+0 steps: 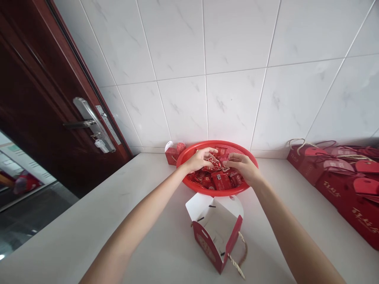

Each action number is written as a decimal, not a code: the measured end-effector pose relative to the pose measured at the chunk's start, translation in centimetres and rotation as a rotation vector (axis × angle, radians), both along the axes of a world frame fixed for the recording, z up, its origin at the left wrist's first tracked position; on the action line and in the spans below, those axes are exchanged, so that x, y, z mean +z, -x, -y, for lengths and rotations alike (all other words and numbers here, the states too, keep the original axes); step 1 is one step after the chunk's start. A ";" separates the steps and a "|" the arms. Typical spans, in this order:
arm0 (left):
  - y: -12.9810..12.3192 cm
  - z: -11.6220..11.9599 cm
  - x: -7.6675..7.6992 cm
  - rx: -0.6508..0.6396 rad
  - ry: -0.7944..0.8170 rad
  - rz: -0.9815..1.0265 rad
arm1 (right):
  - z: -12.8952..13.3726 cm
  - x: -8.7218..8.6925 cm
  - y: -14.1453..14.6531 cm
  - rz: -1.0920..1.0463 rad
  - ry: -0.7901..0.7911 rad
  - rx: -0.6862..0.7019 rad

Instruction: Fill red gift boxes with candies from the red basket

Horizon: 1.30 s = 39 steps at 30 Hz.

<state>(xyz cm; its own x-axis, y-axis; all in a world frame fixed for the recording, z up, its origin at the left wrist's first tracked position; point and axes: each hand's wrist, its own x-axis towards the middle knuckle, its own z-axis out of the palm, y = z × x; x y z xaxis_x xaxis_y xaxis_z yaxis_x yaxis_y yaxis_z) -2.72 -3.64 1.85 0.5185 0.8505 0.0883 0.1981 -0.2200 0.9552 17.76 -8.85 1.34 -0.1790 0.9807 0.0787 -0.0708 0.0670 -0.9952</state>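
Observation:
A red plastic basket point(217, 193) by the wall holds several red wrapped packets point(222, 181). Over its left side is my left hand point(201, 158), fingers curled at a red packet with white marks point(212, 165). My right hand point(240, 163) reaches in from the right, its fingertips at another red packet point(225, 162). In front of the basket stands an open red box point(209, 244) with a white inside, raised flaps and a twisted rope handle. Small dark marks show inside the box.
Several closed red gift boxes point(331, 189) with cord handles line the right side of the white table point(148, 236). A small red box point(171, 153) stands behind the basket's left edge. At the left is a dark red door point(50, 79) with a metal handle.

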 end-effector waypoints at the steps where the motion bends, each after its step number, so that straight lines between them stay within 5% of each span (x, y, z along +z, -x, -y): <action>1: -0.2 0.1 0.1 -0.024 -0.003 0.003 | 0.0 0.0 0.0 0.007 -0.005 0.016; 9: -1.3 0.0 0.6 -0.011 -0.086 0.046 | 0.2 0.3 0.1 -0.036 0.040 0.062; 15: 0.7 -0.1 0.9 0.048 -0.028 -0.028 | 0.3 0.4 0.4 -0.016 0.064 0.016; 21: 4.0 -0.9 0.9 0.064 -0.125 -0.740 | 0.6 0.7 0.7 -0.024 0.081 -0.085; 26: 4.6 -1.8 -0.1 0.166 -0.215 -0.888 | 0.6 0.6 0.6 0.023 0.059 -0.108; 33: 3.4 -2.7 -1.2 0.145 -0.177 -0.899 | 0.5 0.5 0.8 0.007 0.072 -0.123; 39: 3.1 -2.6 -1.0 0.048 -0.038 -0.652 | 0.5 0.4 0.7 0.008 0.012 -0.118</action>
<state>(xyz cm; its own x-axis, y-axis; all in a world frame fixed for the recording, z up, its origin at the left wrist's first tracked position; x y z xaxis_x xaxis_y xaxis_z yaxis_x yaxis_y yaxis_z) -5.87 -1.04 0.90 0.4376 0.8764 -0.2010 0.7444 -0.2277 0.6277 17.08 -9.32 1.76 -0.0630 0.9959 0.0656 -0.0552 0.0622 -0.9965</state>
